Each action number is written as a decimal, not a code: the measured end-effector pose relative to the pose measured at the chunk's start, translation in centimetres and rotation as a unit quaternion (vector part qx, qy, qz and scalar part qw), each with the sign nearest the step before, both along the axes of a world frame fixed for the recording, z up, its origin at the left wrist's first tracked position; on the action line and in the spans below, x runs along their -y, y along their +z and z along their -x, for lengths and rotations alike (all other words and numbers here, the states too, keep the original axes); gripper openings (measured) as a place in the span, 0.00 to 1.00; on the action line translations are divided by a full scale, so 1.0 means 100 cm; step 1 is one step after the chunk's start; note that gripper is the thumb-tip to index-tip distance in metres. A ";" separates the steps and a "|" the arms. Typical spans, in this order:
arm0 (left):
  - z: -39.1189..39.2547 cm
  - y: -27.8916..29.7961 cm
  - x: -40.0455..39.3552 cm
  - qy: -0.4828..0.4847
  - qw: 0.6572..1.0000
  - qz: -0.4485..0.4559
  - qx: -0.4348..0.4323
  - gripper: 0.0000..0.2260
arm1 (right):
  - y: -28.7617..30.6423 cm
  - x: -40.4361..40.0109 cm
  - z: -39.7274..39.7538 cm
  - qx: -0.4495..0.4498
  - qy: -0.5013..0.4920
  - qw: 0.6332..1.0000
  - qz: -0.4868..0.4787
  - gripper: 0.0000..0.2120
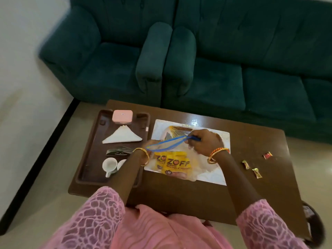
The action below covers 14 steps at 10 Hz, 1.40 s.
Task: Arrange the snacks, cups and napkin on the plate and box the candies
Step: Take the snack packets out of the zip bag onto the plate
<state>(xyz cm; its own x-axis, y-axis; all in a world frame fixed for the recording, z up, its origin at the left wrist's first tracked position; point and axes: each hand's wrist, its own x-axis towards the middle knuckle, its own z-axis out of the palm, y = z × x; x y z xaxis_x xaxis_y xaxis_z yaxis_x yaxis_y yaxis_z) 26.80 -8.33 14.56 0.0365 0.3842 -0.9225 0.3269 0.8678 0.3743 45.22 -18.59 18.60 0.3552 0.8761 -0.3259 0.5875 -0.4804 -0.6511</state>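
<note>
I see a brown worktop [251,159] carrying a dark tray [86,169] at 9 o'clock and a white rectangular plate [222,139] at the centre. Over the plate, both hands hold a clear zip bag [199,164] by its blue-rimmed mouth [167,143], which stands pulled open. The right hand [203,141] has its fingers pinched together on the rim at the bag's 2 o'clock end. The left hand [146,150] is at the 9 o'clock end of the rim; it is blurred and partly hidden by the wrist, so I cannot tell how its fingers are set. Yellow snack packets [175,163] lie inside the bag, on the plate. On the tray, a pink box [122,115] sits at 12 o'clock, lid closed, with a folded white napkin [122,136] just below it, a dark napkin holder [118,152] next, and two white cups [109,165] at 6 o'clock, side by side. Three wrapped candies [256,172] lie loose on the worktop at 3 o'clock, well apart from the box. A green sofa [215,51] stands beyond the worktop at 12 o'clock.
</note>
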 end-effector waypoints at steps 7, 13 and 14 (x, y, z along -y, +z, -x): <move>-0.067 -0.018 0.109 -0.091 0.984 -0.100 0.115 0.23 | -0.054 0.059 0.025 -0.332 -0.197 0.922 0.016 0.12; 0.021 -0.017 0.079 -0.299 0.831 -0.403 -0.240 0.11 | -0.060 0.094 0.010 0.124 -0.268 0.955 0.026 0.09; 0.016 -0.026 0.093 -0.340 0.834 -0.376 -0.218 0.09 | -0.060 0.100 0.027 0.094 -0.274 0.956 0.049 0.09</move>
<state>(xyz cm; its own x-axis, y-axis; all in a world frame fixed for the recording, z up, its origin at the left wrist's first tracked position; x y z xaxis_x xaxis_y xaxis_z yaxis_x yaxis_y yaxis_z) 25.24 -17.64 11.93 0.2063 0.8877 -0.4117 0.8949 -0.0010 0.4463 42.54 -28.64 12.58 0.8121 0.5108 -0.2821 0.3323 -0.8023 -0.4959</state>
